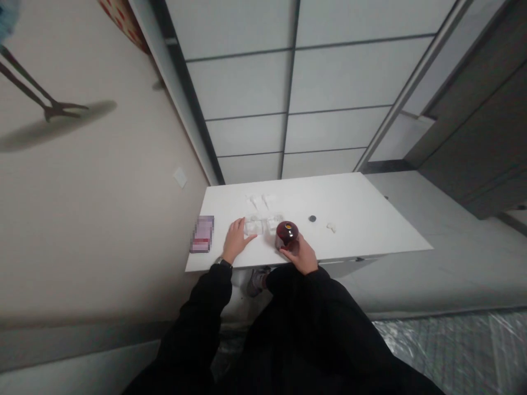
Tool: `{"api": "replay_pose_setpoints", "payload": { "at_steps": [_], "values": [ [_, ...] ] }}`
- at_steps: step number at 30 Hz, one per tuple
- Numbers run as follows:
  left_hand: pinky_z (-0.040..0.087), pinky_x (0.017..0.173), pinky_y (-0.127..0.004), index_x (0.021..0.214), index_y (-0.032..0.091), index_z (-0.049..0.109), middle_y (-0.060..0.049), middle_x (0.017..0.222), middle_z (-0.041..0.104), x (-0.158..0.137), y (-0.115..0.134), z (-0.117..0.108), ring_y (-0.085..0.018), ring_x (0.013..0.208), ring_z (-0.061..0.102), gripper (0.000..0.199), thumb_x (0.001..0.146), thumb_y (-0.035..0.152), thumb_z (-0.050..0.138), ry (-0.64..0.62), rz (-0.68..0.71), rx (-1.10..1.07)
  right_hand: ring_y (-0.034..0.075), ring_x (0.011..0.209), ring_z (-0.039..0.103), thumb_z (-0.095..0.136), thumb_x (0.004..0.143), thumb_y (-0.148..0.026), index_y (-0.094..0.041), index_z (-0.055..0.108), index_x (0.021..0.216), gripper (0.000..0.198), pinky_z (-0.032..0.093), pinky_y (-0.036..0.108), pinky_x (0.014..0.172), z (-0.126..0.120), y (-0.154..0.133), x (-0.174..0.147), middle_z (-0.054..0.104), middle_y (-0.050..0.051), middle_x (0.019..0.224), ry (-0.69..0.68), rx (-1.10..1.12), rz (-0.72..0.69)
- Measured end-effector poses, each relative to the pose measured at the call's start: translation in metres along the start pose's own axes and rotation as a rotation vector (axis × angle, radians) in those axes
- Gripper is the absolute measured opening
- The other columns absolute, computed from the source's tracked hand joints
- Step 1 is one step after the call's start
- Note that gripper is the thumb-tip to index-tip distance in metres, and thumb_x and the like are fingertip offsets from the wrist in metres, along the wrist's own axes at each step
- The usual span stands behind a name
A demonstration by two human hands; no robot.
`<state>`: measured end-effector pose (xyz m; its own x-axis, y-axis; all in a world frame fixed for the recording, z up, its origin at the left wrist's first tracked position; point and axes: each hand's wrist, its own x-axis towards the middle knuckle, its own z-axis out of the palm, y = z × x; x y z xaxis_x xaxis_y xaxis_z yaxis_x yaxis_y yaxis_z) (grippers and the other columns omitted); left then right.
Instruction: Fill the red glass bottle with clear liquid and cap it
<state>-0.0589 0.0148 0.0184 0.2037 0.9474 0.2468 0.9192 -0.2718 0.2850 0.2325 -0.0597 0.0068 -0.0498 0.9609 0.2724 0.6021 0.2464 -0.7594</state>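
I see one white worktop (354,230) in front of me, and my two hands are on it. My right hand (302,253) is wrapped around one dark red jar (286,233) near the front edge. The jar stands up straight, so its long way goes up and down, and its open mouth points up, with something yellow showing inside. My left hand (236,238) lies flat with the fingers a little spread, and its fingertips touch one of two clear plastic boxes (253,225). The two boxes sit side by side, just left of the jar. Behind them lie two small white bits (259,201), close together; I cannot tell what they are. One small dark round thing (312,218) sits to the right of the jar, and one more little white bit (331,226) lies further right. One blurry pink and red packet (202,234) lies at the left end of the worktop.
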Motion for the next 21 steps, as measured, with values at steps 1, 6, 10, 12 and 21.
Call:
{"api": "replay_pose_setpoints", "payload": {
  "at_steps": [1,6,10,12,21],
  "values": [
    [0.038,0.124,-0.048,0.157,0.006,0.038,-0.025,0.156,0.050,-0.002,0.003,0.000,-0.038,0.146,0.047,0.085,0.096,0.057,0.068,0.014,-0.013,0.020,0.036,0.133,0.066,0.082,0.083,-0.051,-0.017,0.035,0.161,0.097,0.057,0.052,0.107,0.000,-0.001,-0.004,0.065,0.020,0.146,0.022,-0.042,-0.020],
    [0.031,0.125,-0.058,0.161,-0.005,0.025,-0.038,0.165,0.034,-0.032,0.024,-0.001,-0.045,0.154,0.037,0.094,0.101,0.062,0.053,0.087,-0.103,0.107,0.039,0.154,0.044,0.082,0.083,-0.044,-0.007,0.017,0.165,0.111,0.044,0.057,0.122,-0.011,-0.007,-0.049,0.042,0.032,0.163,0.104,-0.182,-0.065],
    [0.030,0.125,-0.060,0.158,-0.007,0.034,-0.039,0.163,0.037,-0.068,0.039,-0.001,-0.046,0.157,0.034,0.085,0.105,0.059,0.041,0.088,-0.132,0.146,0.041,0.157,0.039,0.077,0.085,-0.035,-0.006,0.027,0.163,0.096,0.037,0.063,0.125,-0.026,-0.017,-0.098,0.040,0.031,0.165,0.118,-0.286,-0.079],
    [0.030,0.124,-0.061,0.156,-0.005,0.041,-0.037,0.164,0.037,-0.085,0.043,-0.002,-0.046,0.158,0.034,0.083,0.104,0.060,0.040,0.067,-0.112,0.157,0.043,0.153,0.043,0.076,0.085,-0.032,-0.007,0.038,0.158,0.086,0.036,0.067,0.123,-0.034,-0.024,-0.117,0.048,0.030,0.161,0.116,-0.336,-0.074],
    [0.030,0.126,-0.060,0.161,0.006,0.041,-0.029,0.169,0.036,-0.132,0.046,-0.011,-0.041,0.159,0.032,0.083,0.102,0.065,0.042,-0.022,-0.048,0.192,0.042,0.154,0.037,0.064,0.096,-0.037,-0.015,0.053,0.151,0.061,0.030,0.070,0.123,-0.072,-0.079,-0.178,0.050,0.023,0.161,0.182,-0.444,-0.124]
  ]
}}
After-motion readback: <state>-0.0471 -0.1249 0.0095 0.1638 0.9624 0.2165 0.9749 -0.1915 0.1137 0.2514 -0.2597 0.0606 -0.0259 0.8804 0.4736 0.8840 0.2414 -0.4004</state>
